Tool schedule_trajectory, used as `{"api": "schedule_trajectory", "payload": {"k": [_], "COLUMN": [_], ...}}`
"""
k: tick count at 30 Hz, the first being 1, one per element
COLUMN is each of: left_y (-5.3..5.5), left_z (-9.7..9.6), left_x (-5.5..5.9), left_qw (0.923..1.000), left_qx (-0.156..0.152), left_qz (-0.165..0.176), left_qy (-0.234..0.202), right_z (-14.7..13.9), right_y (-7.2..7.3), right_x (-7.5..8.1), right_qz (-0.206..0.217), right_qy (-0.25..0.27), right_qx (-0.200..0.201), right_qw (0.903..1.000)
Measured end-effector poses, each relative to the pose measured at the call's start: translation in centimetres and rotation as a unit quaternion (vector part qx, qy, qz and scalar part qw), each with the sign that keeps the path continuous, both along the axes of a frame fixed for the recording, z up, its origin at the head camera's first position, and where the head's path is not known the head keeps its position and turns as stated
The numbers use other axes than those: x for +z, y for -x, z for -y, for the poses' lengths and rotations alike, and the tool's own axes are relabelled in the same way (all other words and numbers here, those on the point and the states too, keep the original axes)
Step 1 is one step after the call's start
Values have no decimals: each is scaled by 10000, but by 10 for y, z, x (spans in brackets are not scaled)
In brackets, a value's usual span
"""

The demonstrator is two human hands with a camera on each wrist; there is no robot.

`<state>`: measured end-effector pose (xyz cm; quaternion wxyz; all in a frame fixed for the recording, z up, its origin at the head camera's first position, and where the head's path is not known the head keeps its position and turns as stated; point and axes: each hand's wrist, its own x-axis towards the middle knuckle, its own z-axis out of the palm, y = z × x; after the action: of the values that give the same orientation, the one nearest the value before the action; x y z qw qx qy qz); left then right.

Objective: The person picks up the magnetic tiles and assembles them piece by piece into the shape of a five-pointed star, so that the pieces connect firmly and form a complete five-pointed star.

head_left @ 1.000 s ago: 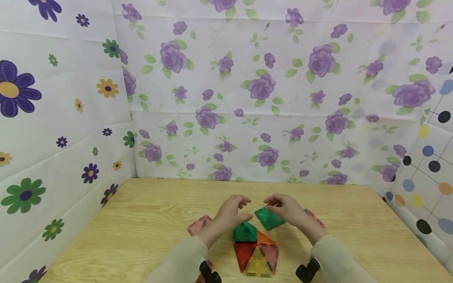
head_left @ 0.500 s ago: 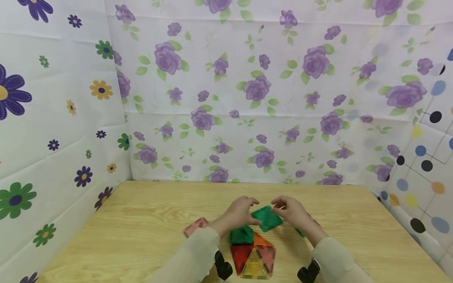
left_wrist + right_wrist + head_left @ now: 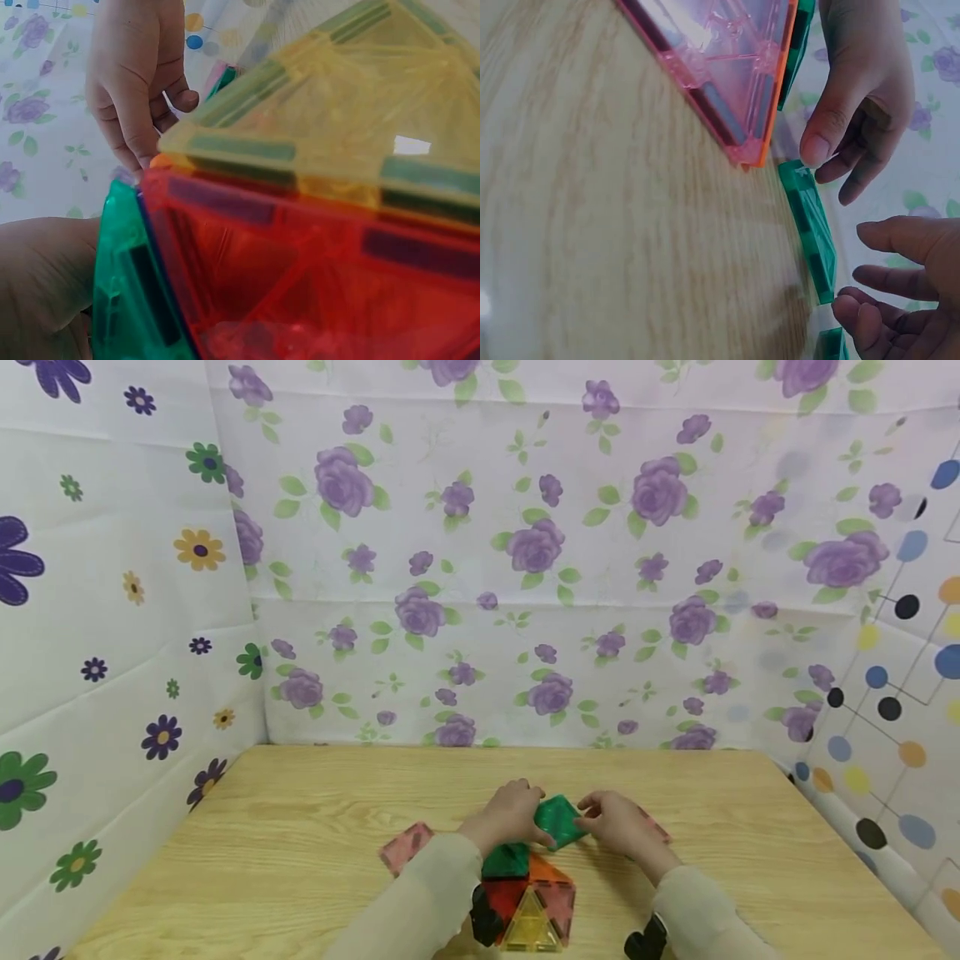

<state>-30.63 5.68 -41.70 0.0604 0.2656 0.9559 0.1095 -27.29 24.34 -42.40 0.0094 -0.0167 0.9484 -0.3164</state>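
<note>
A green translucent magnetic tile [image 3: 557,820] lies on the table between both hands. My left hand [image 3: 512,814] is at its left corner, thumb below and fingers above; whether they touch it is unclear. My right hand [image 3: 615,822] has its fingertips at the tile's right edge. In the right wrist view my right thumb stands apart from the fingers [image 3: 881,281], near the tile's end [image 3: 810,232]. Just nearer me stands a small build of magnetic tiles: a yellow triangle [image 3: 531,927], a pink tile [image 3: 558,906], a red tile [image 3: 285,277], an orange tile [image 3: 547,870] and a green tile [image 3: 135,277].
A pink tile [image 3: 405,847] lies on the wooden table [image 3: 300,827] to the left. Another pink tile [image 3: 655,824] shows past my right hand, and a further green tile [image 3: 831,343] shows beside it. Patterned cloths [image 3: 480,568] hang behind and at both sides.
My left hand has moved right to the green tile's left corner. The right hand has shifted slightly right and nearer me, to its right edge. The whole head view has drifted left.
</note>
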Motion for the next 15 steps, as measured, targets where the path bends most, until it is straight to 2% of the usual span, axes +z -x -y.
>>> {"api": "schedule_trajectory", "payload": {"k": [8,15], "left_y": [0,2], "left_z": [-7,-9], "left_x": [0,-2], "left_qw": [9976,9975], "left_qx": [-36,-88], "left_qz": [-218,-249], "left_qy": [649,650], "right_z": [0,3], "right_y": [1,2], "right_x": [-4,-5], "right_qz": [-13,17], "right_qy": [-338,-352], "right_qx": [35,29], "right_qw": [9994,9994]}}
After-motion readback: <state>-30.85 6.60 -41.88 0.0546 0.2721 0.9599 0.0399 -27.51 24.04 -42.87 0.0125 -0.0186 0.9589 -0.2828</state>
